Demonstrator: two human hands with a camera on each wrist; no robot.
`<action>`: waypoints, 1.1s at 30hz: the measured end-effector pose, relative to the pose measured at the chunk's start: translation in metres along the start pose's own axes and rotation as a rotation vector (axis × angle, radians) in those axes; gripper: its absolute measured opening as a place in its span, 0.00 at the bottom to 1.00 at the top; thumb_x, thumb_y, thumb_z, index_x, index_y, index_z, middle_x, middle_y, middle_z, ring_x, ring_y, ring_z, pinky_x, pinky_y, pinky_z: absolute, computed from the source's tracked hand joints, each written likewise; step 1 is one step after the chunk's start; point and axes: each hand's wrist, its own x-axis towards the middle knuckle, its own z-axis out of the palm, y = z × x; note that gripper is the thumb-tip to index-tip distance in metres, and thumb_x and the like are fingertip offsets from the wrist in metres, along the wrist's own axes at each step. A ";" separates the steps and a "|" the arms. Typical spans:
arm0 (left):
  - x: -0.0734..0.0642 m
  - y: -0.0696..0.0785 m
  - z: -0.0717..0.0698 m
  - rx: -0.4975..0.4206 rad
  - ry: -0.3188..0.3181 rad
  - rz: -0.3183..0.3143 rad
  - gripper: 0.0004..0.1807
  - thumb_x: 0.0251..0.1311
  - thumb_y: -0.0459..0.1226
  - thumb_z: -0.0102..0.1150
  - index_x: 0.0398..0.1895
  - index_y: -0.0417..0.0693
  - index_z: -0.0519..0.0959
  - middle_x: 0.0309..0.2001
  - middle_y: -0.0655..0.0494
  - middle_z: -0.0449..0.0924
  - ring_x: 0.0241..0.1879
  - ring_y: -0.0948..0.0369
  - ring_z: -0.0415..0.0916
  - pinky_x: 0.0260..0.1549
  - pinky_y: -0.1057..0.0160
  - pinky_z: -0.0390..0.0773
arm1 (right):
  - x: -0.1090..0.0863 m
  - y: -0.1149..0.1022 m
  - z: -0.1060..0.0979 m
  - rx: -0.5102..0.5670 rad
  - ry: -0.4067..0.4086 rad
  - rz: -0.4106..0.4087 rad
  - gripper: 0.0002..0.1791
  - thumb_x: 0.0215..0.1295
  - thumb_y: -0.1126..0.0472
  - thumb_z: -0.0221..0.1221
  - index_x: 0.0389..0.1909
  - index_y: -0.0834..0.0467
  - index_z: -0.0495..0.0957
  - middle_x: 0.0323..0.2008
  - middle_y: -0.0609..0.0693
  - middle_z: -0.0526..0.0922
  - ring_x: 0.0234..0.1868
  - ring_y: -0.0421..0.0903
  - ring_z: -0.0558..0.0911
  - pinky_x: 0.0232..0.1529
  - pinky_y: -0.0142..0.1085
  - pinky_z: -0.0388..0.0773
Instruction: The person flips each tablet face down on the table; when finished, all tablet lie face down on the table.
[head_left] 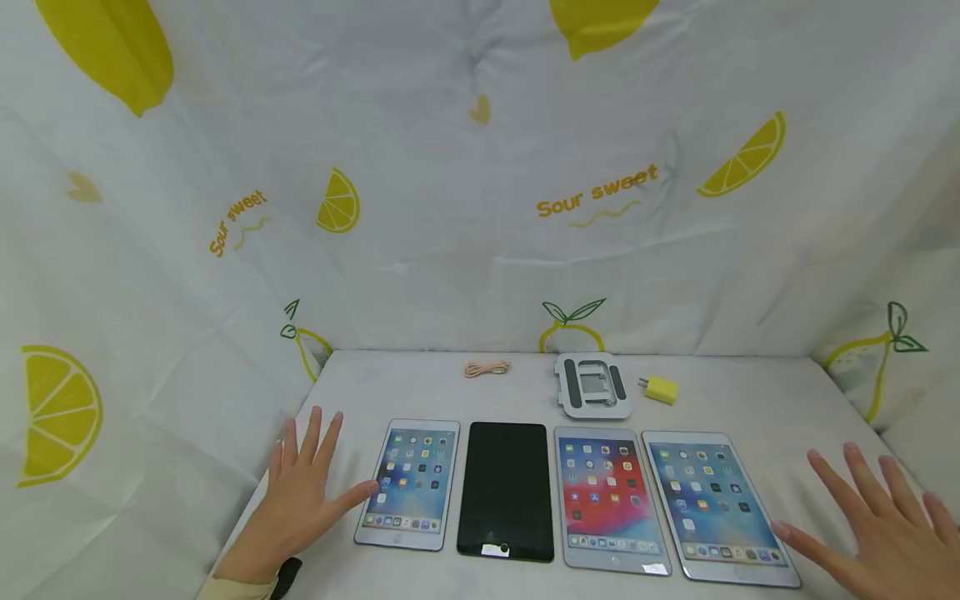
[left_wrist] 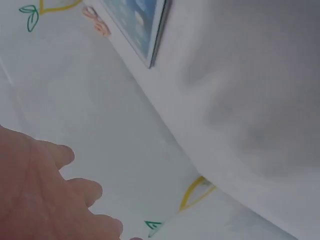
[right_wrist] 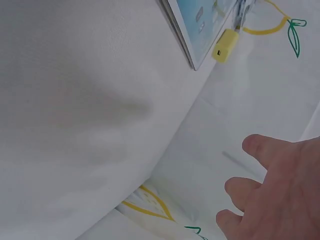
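Four tablets lie side by side on the white table, so several screens face up. My left hand (head_left: 300, 496), fingers spread and holding nothing, hovers by the leftmost white tablet (head_left: 408, 483); its thumb tip overlaps that tablet's left edge in the head view. Beside it lies a black tablet (head_left: 506, 492) with a dark screen. A white tablet with a red and blue screen (head_left: 609, 500) comes after it. Nearest my right hand (head_left: 892, 525) is the rightmost white tablet (head_left: 720, 504), its screen lit blue. That hand is also spread and holds nothing.
Behind the tablets lie a coiled pinkish cable (head_left: 487, 368), a folded silver stand (head_left: 592, 385) and a yellow charger plug (head_left: 662, 390) with its prongs pointing left. A lemon-printed white curtain (head_left: 450, 275) encloses the table (head_left: 405, 392) at the back and sides.
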 end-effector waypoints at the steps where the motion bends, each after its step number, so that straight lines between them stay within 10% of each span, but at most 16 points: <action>1: 0.002 0.003 0.001 -0.007 -0.005 0.007 0.65 0.61 0.73 0.62 0.91 0.57 0.43 0.90 0.40 0.31 0.86 0.29 0.21 0.77 0.18 0.34 | 0.001 0.000 0.000 0.008 0.003 -0.012 0.73 0.56 0.18 0.61 0.85 0.64 0.43 0.82 0.74 0.22 0.79 0.81 0.21 0.72 0.78 0.14; 11: 0.023 0.053 0.023 -0.066 -0.014 0.100 0.63 0.67 0.74 0.55 0.91 0.53 0.40 0.90 0.45 0.30 0.89 0.37 0.30 0.80 0.25 0.50 | 0.017 -0.007 0.002 0.127 -0.042 -0.117 0.64 0.67 0.23 0.58 0.81 0.72 0.53 0.81 0.82 0.37 0.81 0.83 0.30 0.73 0.82 0.31; 24: 0.050 0.179 0.066 -0.137 -0.137 0.396 0.50 0.78 0.70 0.39 0.90 0.50 0.48 0.89 0.46 0.48 0.86 0.46 0.56 0.80 0.41 0.66 | 0.025 -0.034 -0.008 0.251 -0.136 -0.166 0.56 0.71 0.29 0.62 0.76 0.72 0.63 0.75 0.86 0.55 0.70 0.85 0.59 0.63 0.85 0.61; 33: 0.054 0.261 0.095 -0.182 -0.247 0.593 0.42 0.80 0.58 0.51 0.88 0.50 0.55 0.85 0.53 0.61 0.82 0.55 0.65 0.76 0.54 0.73 | 0.023 -0.058 -0.010 0.269 -0.137 -0.177 0.57 0.70 0.29 0.64 0.77 0.74 0.62 0.75 0.84 0.57 0.70 0.85 0.63 0.61 0.83 0.66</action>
